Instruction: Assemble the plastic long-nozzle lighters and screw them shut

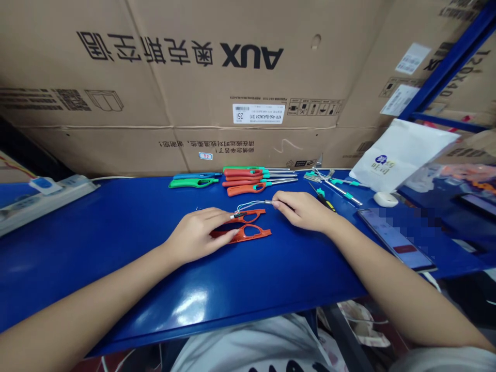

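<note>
My left hand [201, 235] curls over two orange lighter handle halves lying side by side. Its fingers rest on the upper handle half [253, 213], and its thumb presses the lower handle half [258, 235]. At those fingertips is a small dark igniter part [235, 215]; the palm hides the rear ends of both halves. Thin pale wires [248, 203] loop from the igniter to a slim metal tube [268, 202]. My right hand [300, 209] pinches that tube between thumb and forefinger, just above the table.
Behind my hands lie several orange lighters [244, 190] with metal tubes, and green handle pieces [194, 183]. Loose tubes [344, 192] and a black-yellow screwdriver [325, 201] are to the right, near a phone [395, 240] and white earbud case [385, 199]. A power strip [58, 199] sits left.
</note>
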### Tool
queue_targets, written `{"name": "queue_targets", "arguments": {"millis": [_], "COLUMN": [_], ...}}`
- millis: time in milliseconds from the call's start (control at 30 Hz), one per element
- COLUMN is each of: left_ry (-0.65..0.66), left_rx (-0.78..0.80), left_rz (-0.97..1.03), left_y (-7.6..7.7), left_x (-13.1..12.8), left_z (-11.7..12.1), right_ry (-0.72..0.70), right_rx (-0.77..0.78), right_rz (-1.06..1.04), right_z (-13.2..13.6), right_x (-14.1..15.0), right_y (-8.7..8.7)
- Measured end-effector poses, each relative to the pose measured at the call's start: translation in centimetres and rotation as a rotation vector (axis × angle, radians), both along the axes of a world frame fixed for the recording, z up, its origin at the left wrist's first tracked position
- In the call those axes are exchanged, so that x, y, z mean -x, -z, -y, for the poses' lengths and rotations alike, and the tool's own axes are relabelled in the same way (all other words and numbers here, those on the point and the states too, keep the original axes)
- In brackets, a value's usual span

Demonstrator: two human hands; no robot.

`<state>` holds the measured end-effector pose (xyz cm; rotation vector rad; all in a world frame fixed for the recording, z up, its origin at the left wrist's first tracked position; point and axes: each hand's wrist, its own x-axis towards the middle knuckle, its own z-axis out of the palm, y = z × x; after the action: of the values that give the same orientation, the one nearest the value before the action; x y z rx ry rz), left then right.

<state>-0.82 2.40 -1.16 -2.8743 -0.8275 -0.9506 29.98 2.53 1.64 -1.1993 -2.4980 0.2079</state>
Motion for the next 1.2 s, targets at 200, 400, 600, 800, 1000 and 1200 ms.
{"name": "queue_targets", "arguments": {"millis": [200, 400, 600, 800, 1000, 1200], "left_ry": [-0.074, 0.006, 0.034, 0.102, 0.067, 0.029], "left_rx": [0.071, -0.041, -0.089, -0.156, -0.179, -0.009], "left_rz": [0.156, 0.113, 0.098, 0.196, 0.270, 0.257], "left_y": [0.5, 0.4, 0.3, -0.3, -0.6, -0.4], "left_x": [-0.3, -0.2, -0.2, -0.2, -0.5, -0.8], "left_z": [0.0, 0.1, 0.2, 0.6, 0.9, 0.8], "right_ry": [-0.021, -0.034, -0.070, -0.116, -0.127, -0.102], "right_rx": [0.017, 0.015, -0.043, -0.155, -0.149, 0.004], "right_rz": [0.008, 0.009, -0.001, -0.096, -0.096, -0.021], "right_z": [0.2, 0.4, 0.4, 0.9, 1.4, 1.2], "right_x": [0.2, 0.5, 0.3, 0.5, 0.7, 0.7], "right_y": [0.1, 0.1, 0.2, -0.1, -0.4, -0.3]}}
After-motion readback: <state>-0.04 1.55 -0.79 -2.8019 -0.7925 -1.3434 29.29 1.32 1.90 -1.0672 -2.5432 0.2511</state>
